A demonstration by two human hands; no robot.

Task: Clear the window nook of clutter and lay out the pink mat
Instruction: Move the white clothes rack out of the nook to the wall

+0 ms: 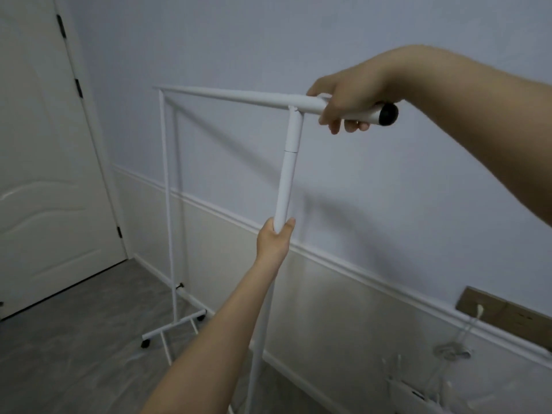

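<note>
At centre frame stands a white clothes rack on black casters, close to the pale wall. Its top bar runs from upper left toward the right, ending in a black cap. The right hand grips this bar just short of the cap, fingers curled fully around it from above. Below, the left hand is wrapped closed round the near upright, under the joint where the upright meets the bar. A white door fills the left of the frame, above grey floor. At lower right, a brown wall panel has a white cable hanging from it toward white gear at the bottom edge. No pink mat or window nook shows in this view.
</note>
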